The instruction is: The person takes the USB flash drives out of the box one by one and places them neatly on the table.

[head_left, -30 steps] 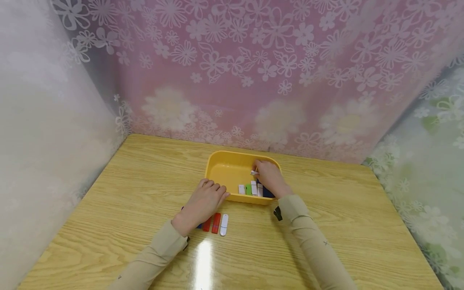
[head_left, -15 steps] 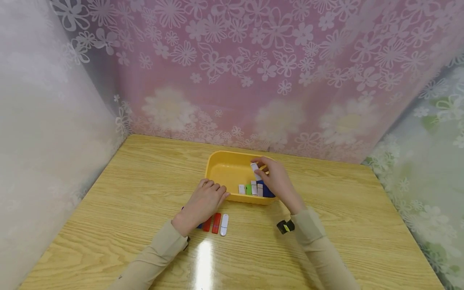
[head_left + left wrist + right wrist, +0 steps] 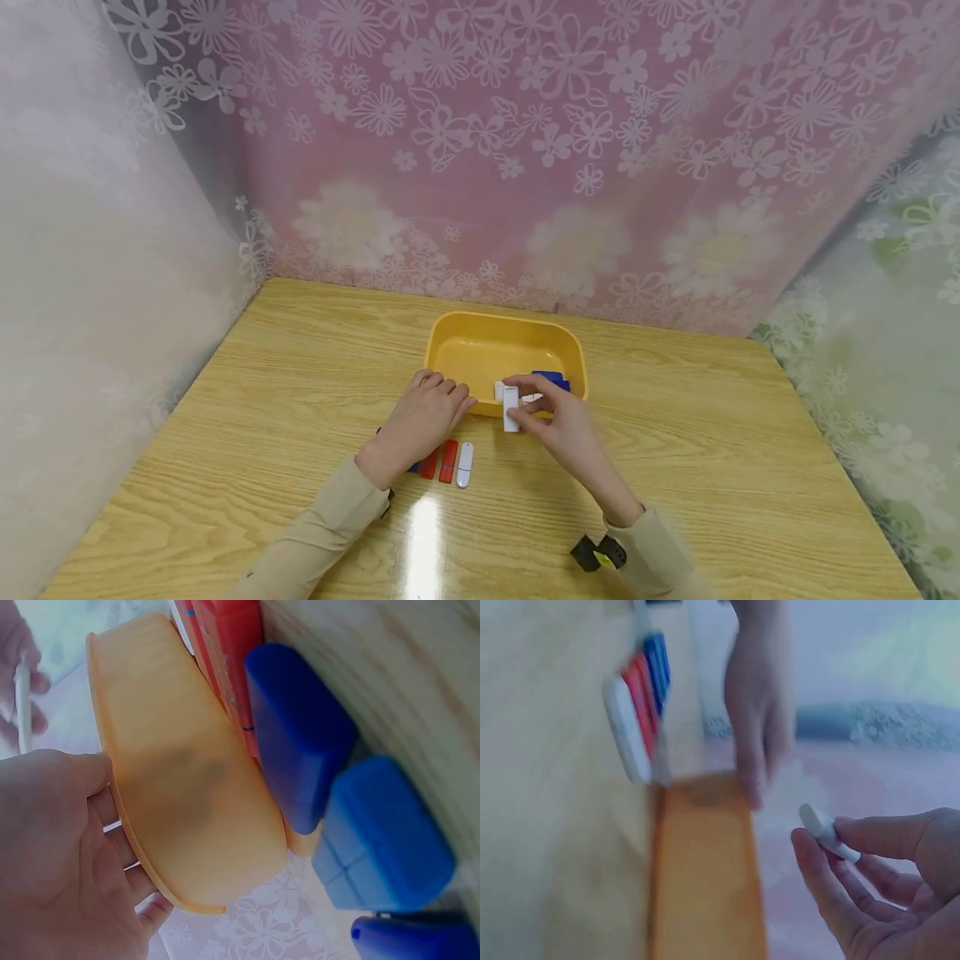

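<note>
My left hand (image 3: pixel 422 421) holds the near left rim of a yellow plastic bin (image 3: pixel 468 350), its fingers hooked over the edge. Thumb and fingers of my right hand (image 3: pixel 570 437) pinch a white USB stick (image 3: pixel 511 410), held upright over the bin's front wall. The right wrist view shows the same white stick (image 3: pixel 826 831) between thumb and fingertips. Just before the bin, a row of sticks lies on the table: a white one (image 3: pixel 465 465), red ones (image 3: pixel 448 461) and blue ones (image 3: pixel 300 735), partly hidden under my left forearm in the head view.
Inside the bin, blue pieces (image 3: pixel 551 379) lie at the right end, with white pieces (image 3: pixel 498 390) along the front, partly covered by my right hand. The wooden table (image 3: pixel 712 433) meets a pink flowered curtain (image 3: pixel 487 167) behind the bin.
My right hand has lifted the white USB stick out of the bin's right side and brought it toward me and left, over the front wall. The left hand stays on the rim.
</note>
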